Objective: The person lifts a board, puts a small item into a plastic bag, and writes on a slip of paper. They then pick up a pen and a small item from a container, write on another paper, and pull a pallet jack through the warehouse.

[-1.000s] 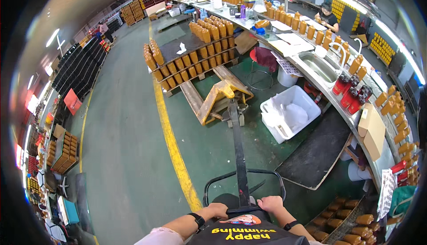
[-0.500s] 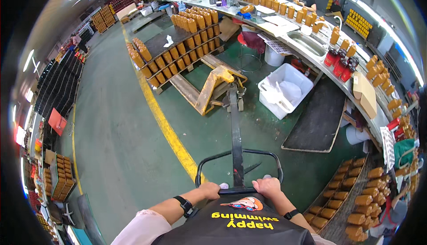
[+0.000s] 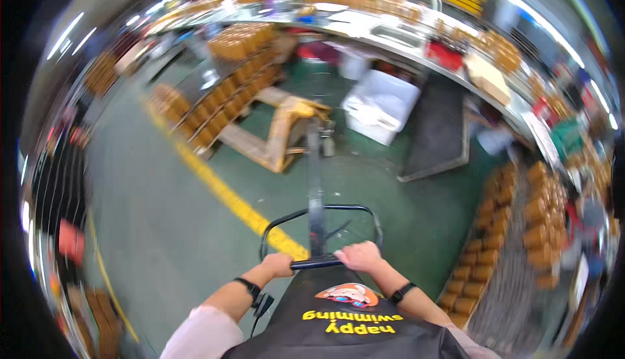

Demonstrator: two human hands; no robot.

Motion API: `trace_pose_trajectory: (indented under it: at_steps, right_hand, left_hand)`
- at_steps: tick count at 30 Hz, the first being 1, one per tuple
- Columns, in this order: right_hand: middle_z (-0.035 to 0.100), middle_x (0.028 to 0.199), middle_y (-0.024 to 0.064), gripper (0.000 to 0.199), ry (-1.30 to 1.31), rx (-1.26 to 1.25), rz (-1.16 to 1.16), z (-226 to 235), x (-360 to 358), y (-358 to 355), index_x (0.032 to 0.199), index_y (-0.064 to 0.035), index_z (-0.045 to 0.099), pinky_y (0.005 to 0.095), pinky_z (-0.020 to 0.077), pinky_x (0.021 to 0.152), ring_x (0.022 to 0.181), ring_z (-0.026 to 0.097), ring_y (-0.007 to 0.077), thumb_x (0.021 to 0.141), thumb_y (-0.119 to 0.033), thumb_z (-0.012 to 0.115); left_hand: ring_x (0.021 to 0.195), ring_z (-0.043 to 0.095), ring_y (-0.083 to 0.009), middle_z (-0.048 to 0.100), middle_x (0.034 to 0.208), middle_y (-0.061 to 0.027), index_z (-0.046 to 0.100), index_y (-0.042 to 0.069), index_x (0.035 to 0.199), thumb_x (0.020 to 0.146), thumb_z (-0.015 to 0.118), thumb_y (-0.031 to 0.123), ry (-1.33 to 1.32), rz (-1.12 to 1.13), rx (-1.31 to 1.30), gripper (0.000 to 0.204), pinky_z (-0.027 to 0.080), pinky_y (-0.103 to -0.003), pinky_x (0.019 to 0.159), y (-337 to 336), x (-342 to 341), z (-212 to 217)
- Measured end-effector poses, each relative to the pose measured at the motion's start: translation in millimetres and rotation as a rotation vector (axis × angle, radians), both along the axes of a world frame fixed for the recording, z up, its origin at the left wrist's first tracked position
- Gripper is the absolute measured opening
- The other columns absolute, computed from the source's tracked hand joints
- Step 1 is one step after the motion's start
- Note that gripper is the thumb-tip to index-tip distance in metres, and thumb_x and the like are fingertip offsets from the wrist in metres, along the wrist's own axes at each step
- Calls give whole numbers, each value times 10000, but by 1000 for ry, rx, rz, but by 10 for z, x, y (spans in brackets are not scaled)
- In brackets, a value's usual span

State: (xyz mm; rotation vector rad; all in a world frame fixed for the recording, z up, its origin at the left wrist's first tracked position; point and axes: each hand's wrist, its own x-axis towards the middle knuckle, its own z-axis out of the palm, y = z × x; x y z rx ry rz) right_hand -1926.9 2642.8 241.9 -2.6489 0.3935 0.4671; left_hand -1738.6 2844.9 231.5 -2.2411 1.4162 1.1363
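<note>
Both my hands are closed round the near bar of the black loop handle [image 3: 318, 264] of a pallet jack. My left hand [image 3: 278, 265] wraps the bar's left end, and my right hand [image 3: 360, 256] grips its right end. From the handle a dark shaft [image 3: 315, 196] runs forward to the worn yellow body [image 3: 284, 124] of the jack. Beyond that stand tiers of brown jars [image 3: 237, 95] with dark boards between them. Whether the forks reach under this load is hidden. The frame is blurred by motion.
A white plastic bin [image 3: 384, 101] holding pale material sits right of the jack. Near it lies a dark board [image 3: 435, 131]. A long curved workbench [image 3: 449, 72] spans the far right. More brown jars [image 3: 478, 255] fill the near right. A yellow floor line [image 3: 221, 193] passes on the left.
My view has turned, so the jack, jars, bin and bench sit further left in the picture. The handle and both hands have shifted left too, with the grip kept.
</note>
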Motion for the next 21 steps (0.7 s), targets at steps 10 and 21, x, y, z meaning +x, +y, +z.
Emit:
trace_pose_trajectory:
  at_steps: [10, 21]
  right_hand:
    - [637, 650, 93, 477, -228, 36, -61, -485, -146, -599, 688, -112, 661, 428, 475, 584, 638, 630, 303, 864, -482, 417]
    - [673, 827, 105, 539, 67, 115, -101, -510, -458, -309, 842, -118, 672, 396, 497, 624, 767, 651, 273, 902, -521, 319]
  left_hand:
    - [831, 631, -334, 661, 849, -165, 690, 137, 875, 638, 652, 375, -65, 47, -21, 338, 504, -420, 757, -516, -22, -514]
    - [878, 627, -310, 662, 904, -131, 657, 130, 870, 690, 606, 338, 13, -121, 14, 280, 503, -417, 774, -535, -213, -533]
